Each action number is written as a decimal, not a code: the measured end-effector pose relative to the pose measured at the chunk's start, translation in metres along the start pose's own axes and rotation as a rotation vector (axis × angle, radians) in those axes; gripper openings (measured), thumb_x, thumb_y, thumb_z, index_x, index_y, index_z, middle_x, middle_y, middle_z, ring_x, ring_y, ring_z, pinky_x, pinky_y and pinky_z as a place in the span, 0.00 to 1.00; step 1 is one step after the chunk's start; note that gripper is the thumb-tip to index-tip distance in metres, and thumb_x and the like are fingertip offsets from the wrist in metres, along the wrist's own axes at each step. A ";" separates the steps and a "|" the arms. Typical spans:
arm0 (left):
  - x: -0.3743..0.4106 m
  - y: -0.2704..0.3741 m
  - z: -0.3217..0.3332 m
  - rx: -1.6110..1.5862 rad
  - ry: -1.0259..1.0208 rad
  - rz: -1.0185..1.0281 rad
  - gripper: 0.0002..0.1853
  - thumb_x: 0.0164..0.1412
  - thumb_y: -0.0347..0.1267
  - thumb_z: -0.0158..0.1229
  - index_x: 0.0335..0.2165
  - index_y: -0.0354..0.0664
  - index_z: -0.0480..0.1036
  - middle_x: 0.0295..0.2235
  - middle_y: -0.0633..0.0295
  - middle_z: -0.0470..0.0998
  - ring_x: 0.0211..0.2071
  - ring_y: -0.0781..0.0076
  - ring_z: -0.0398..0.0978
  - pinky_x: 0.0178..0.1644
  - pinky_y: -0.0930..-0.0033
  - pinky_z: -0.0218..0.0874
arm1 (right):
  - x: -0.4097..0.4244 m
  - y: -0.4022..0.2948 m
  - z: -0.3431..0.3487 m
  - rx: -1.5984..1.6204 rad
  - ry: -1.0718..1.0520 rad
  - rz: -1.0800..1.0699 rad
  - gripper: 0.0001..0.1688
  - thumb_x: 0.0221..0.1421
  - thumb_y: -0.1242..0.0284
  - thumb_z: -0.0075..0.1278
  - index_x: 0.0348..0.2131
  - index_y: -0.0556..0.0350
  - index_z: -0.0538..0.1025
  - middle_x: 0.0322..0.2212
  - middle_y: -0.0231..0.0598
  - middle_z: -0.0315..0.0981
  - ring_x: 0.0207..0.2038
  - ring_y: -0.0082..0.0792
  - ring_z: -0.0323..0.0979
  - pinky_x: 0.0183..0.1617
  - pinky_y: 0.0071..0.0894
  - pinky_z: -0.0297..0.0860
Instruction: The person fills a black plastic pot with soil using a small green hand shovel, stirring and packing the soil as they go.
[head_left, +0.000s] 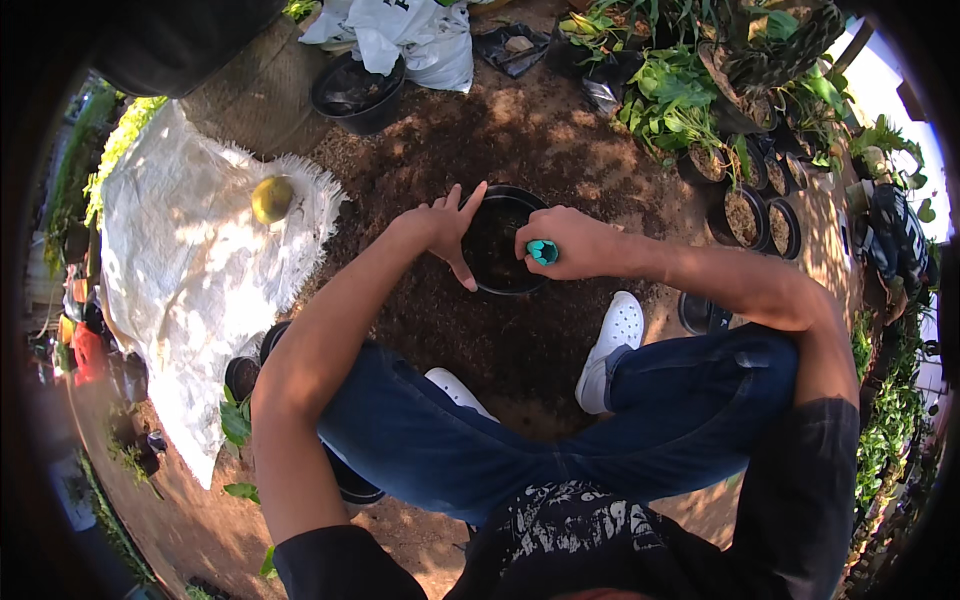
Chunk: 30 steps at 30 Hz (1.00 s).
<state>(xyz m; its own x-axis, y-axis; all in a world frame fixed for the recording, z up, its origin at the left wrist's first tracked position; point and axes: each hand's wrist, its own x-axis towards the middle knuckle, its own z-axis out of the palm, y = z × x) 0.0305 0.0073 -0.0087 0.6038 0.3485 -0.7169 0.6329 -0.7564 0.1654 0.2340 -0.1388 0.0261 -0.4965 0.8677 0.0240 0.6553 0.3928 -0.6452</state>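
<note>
Between my feet, a round black plastic plant pot (517, 192) stands on dark, soil-covered ground. It holds dark soil, partly in shadow. My left hand (448, 229) is spread along the pot's left rim, thumb toward me and fingers pointing away, and it appears to rest against the rim. Over the pot's right side, my right hand (566, 241) is closed around the teal handle (543, 253) of a hand tool. The handle's end points up toward me; the tool's working end is hidden beneath the fist and cannot be identified.
A white woven sheet (195, 247) lies at left with a yellow-green round fruit (271, 199) on it. Another black pot (360, 112) and white plastic bags (412, 45) are ahead. Potted plants (675, 90) and several small pots (742, 217) crowd the right.
</note>
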 end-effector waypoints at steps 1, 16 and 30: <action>0.001 -0.001 0.001 -0.004 0.004 0.006 0.98 0.22 0.62 0.85 0.73 0.57 0.17 0.75 0.37 0.35 0.74 0.35 0.45 0.75 0.38 0.47 | 0.004 -0.005 -0.003 0.077 -0.004 0.079 0.10 0.54 0.69 0.59 0.35 0.54 0.84 0.28 0.45 0.82 0.33 0.46 0.82 0.41 0.43 0.76; 0.003 -0.008 0.003 -0.032 -0.011 0.022 0.97 0.24 0.64 0.84 0.72 0.59 0.14 0.75 0.35 0.38 0.74 0.36 0.46 0.75 0.39 0.46 | 0.002 -0.017 -0.021 -0.047 -0.157 0.036 0.14 0.56 0.73 0.61 0.43 0.56 0.83 0.37 0.48 0.81 0.41 0.53 0.81 0.47 0.49 0.76; 0.006 -0.007 0.002 0.001 -0.025 0.023 0.96 0.27 0.64 0.83 0.72 0.54 0.13 0.71 0.41 0.54 0.70 0.41 0.57 0.71 0.43 0.54 | 0.006 -0.006 -0.018 0.145 -0.213 -0.076 0.14 0.59 0.73 0.59 0.45 0.56 0.83 0.41 0.46 0.82 0.45 0.52 0.80 0.52 0.50 0.74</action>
<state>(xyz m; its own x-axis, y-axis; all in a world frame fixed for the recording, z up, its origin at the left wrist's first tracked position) 0.0283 0.0135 -0.0158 0.6058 0.3176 -0.7295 0.6189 -0.7643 0.1811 0.2376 -0.1305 0.0440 -0.6596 0.7479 -0.0745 0.5309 0.3935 -0.7505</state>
